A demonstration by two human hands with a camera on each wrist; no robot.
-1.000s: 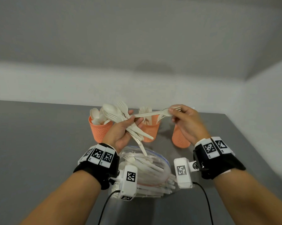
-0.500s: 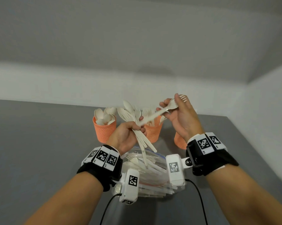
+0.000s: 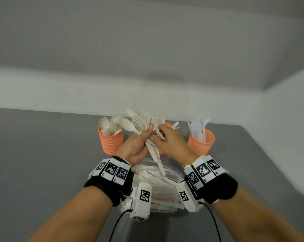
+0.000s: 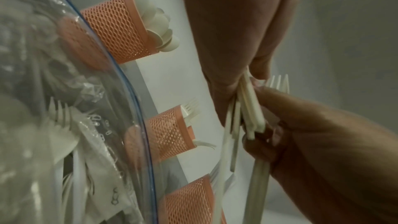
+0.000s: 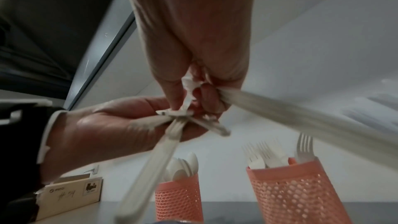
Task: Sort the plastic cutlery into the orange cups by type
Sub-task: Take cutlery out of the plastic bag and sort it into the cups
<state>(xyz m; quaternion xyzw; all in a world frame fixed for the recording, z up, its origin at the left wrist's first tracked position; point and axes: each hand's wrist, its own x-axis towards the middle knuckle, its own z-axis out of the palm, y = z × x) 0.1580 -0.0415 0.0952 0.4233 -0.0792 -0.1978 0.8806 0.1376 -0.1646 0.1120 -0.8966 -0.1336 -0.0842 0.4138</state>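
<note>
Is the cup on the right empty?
No. The right orange cup stands upright with white knives sticking out of its top.

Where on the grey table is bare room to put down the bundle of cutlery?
Bare table lies left of the spoon cup and the plastic bag. A narrower bare strip runs right of the knife cup, up to the table edge. The middle is crowded: three cups in a row, both hands, the bag.

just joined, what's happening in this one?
A person is sorting white plastic cutlery into three orange cups. The left hand grips a mixed bunch of forks and spoons; the right hand pinches a fork out of it. Spoons fill the left cup, knives the right cup. More cutlery lies in the plastic bag below.
</note>
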